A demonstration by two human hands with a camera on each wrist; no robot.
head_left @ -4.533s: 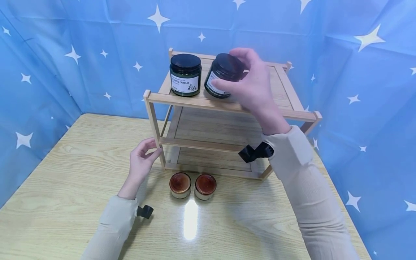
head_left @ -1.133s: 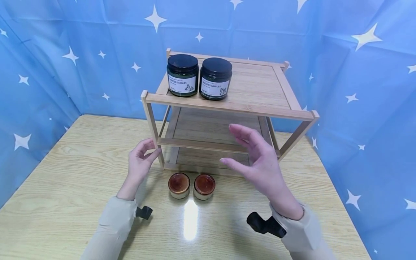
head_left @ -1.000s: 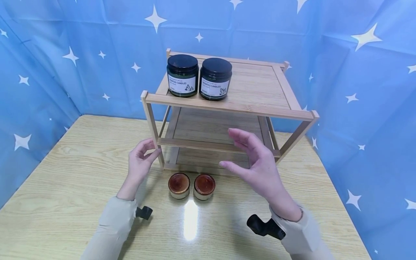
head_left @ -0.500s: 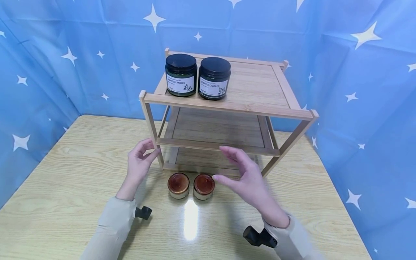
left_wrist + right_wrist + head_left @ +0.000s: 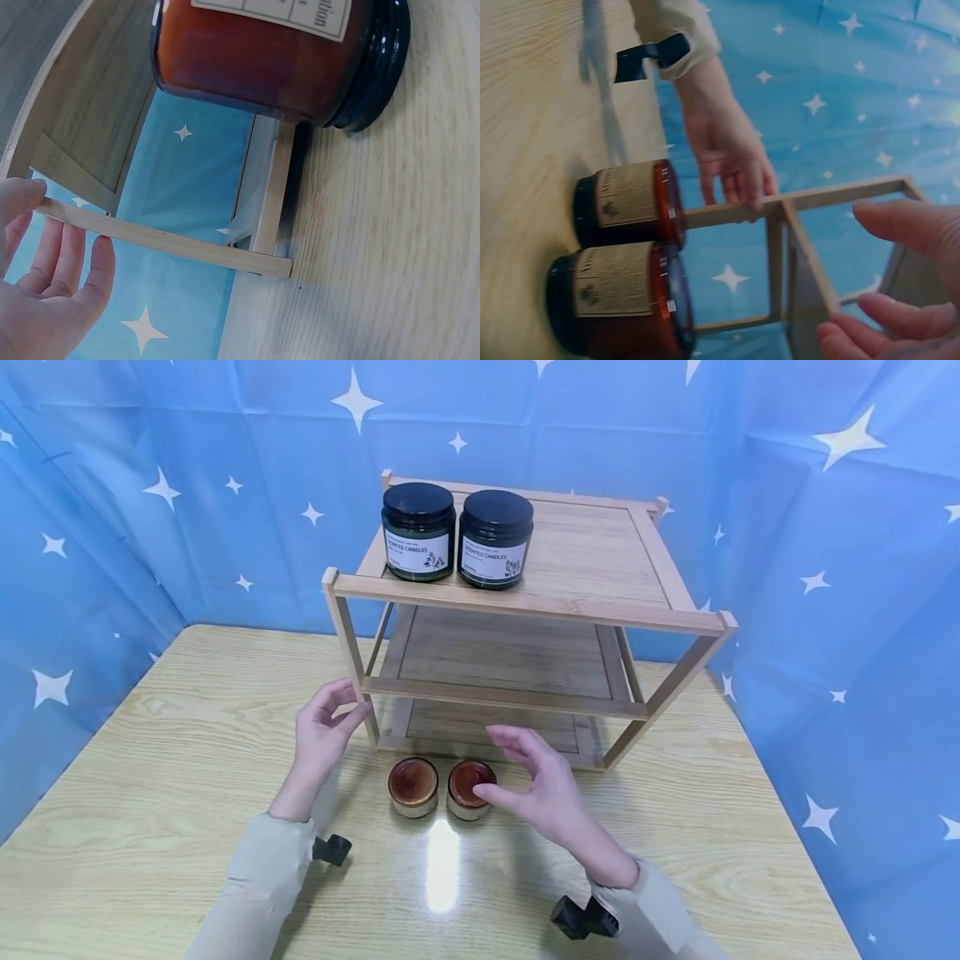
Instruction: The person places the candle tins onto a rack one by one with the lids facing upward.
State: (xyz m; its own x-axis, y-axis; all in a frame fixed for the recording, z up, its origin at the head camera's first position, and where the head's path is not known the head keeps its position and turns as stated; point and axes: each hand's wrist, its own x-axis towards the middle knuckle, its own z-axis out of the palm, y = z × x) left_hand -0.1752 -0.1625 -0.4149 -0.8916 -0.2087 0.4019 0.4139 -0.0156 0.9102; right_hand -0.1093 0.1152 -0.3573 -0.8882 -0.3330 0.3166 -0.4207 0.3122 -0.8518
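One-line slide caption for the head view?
Left hand gripping a wooden rack, right hand hovering near a small brown jar on the table.

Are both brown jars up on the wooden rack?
No, the left brown jar and the right brown jar stand on the table, in front of the rack.

The head view is bright, with white glare and soft shadows on the table point(image 5: 442, 867) — while both wrist views look dimmer, the left bowing the shelf point(image 5: 97, 97) near the frame's edge, the right leaving the jars point(image 5: 615, 285) slightly blurred.
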